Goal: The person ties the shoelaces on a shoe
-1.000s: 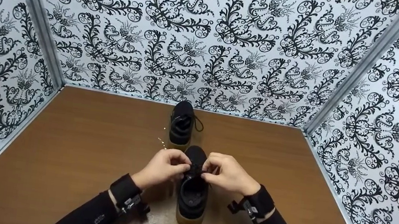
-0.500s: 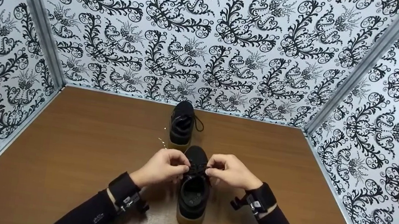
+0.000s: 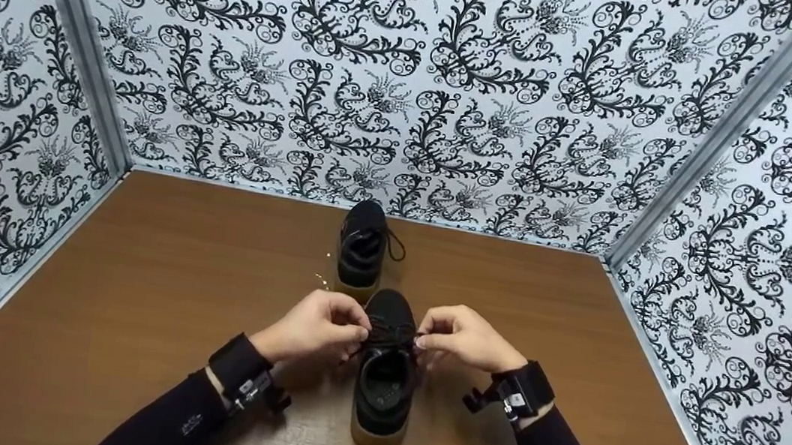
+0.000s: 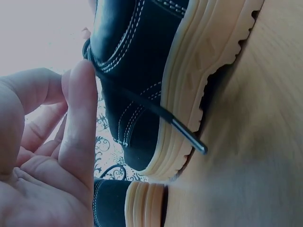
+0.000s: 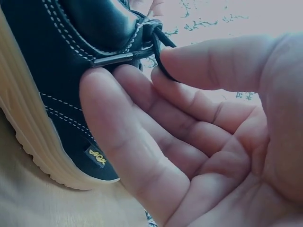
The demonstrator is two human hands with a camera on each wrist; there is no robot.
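A black shoe (image 3: pixel 379 421) with a tan sole and white stitching stands on the table, toe pointing away. On its left side, my left hand (image 3: pixel 319 328) pinches a black shoelace (image 4: pixel 137 98) between thumb and forefinger; the tipped end hangs down past the sole in the left wrist view. Across from it, my right hand (image 3: pixel 466 341) pinches a loop of the lace between thumb and finger. In the right wrist view the metal-tipped lace end (image 5: pixel 113 60) lies just above that hand's fingertips. The lace crossing lies over the tongue, its exact form too small to tell.
A second black shoe (image 3: pixel 361 248) stands just beyond the first, its lace looped out to the right. The brown table (image 3: pixel 210 260) is bounded by patterned walls (image 3: pixel 383 85) at the back and both sides. Small bright specks show left of the far shoe.
Both hands have drawn apart, left hand to the left and right hand to the right, each with lace in its fingers. More of the shoe's lacing shows between them. The shoes stay put.
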